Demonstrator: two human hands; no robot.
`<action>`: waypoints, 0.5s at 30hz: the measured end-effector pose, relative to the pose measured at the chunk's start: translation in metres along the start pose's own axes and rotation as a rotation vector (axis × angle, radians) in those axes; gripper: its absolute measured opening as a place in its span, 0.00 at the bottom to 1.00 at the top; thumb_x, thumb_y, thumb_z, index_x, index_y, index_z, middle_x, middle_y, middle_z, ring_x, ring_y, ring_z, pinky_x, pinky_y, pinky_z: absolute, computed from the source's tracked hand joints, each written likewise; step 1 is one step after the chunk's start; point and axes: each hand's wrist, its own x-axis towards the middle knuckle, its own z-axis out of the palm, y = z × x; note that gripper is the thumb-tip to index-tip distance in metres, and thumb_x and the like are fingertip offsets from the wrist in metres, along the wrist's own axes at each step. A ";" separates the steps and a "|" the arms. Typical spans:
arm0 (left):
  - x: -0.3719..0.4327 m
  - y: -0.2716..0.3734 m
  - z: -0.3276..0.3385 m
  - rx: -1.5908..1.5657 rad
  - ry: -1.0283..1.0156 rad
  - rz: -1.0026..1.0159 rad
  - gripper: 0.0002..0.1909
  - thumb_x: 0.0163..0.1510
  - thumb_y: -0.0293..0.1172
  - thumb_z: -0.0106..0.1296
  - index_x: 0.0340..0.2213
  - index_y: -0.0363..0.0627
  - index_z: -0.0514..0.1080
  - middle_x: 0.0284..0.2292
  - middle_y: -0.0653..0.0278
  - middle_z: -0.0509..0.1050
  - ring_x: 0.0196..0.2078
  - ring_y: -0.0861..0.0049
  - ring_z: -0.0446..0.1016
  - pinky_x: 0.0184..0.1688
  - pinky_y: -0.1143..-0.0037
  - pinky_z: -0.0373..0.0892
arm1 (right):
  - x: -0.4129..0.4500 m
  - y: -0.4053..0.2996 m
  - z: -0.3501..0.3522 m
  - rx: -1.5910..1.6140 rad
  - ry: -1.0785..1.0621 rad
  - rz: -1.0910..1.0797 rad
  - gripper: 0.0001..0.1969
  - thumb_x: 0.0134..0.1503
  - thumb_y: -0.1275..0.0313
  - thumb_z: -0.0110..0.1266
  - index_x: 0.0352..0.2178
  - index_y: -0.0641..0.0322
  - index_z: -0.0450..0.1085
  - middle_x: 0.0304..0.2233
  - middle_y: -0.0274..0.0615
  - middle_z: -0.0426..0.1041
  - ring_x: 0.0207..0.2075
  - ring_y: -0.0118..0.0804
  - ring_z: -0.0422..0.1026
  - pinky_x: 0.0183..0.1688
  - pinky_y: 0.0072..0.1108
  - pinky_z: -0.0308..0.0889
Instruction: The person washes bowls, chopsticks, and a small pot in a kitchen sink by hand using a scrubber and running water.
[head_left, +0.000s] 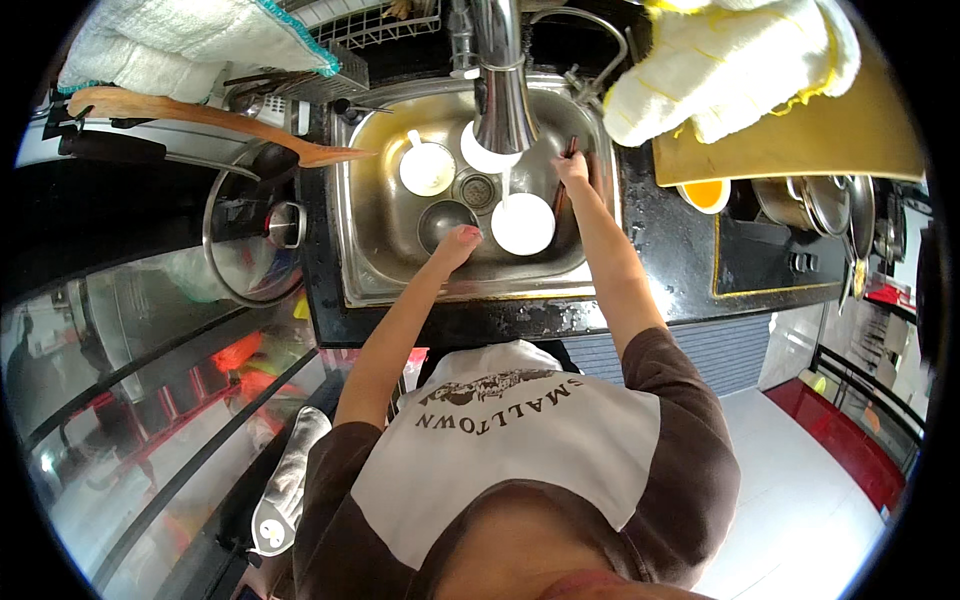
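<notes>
My right hand (571, 168) is closed around dark chopsticks (573, 144) near the right wall of the steel sink (360, 225). Low in the basin, my left hand (461, 241) is at the rim of a dark round bowl (442, 223); whether its fingers grip the rim is unclear. Water runs from the chrome faucet (504, 112) towards a white bowl (523, 225) between my hands. Another white bowl (480, 154) lies partly hidden behind the faucet. Further left is a white cup or small bowl with a handle (427, 169), beside the drain (477, 190).
A wooden spatula (217, 124) and a glass lid (217, 247) are left of the sink. White cloths (735, 75) hang at upper right over a yellowish board (810, 150). A small bowl with orange contents (705, 195) and a steel pot (780, 199) stand right. A wire rack (375, 26) is behind.
</notes>
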 end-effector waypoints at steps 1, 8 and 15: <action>-0.005 -0.001 -0.003 0.001 0.006 -0.006 0.18 0.43 0.38 0.41 0.36 0.41 0.59 0.34 0.62 0.63 0.37 0.77 0.62 0.36 0.79 0.59 | 0.004 0.012 0.000 -0.048 -0.012 0.011 0.19 0.34 0.70 0.52 0.29 0.67 0.57 0.25 0.45 0.63 0.27 0.37 0.62 0.30 0.21 0.57; -0.035 -0.018 -0.025 -0.325 0.066 -0.032 0.15 0.43 0.37 0.41 0.32 0.42 0.62 0.28 0.68 0.65 0.28 0.82 0.64 0.27 0.82 0.60 | -0.027 0.001 0.003 -0.114 -0.179 0.193 0.30 0.35 0.69 0.49 0.41 0.70 0.48 0.40 0.54 0.56 0.43 0.43 0.56 0.42 0.24 0.53; -0.033 -0.025 -0.043 -0.390 0.156 -0.029 0.13 0.43 0.36 0.41 0.30 0.41 0.62 0.26 0.68 0.65 0.25 0.85 0.64 0.25 0.84 0.59 | -0.084 -0.052 0.011 -0.644 -0.200 -0.596 0.11 0.38 0.71 0.41 0.28 0.60 0.61 0.31 0.46 0.62 0.34 0.41 0.62 0.36 0.27 0.58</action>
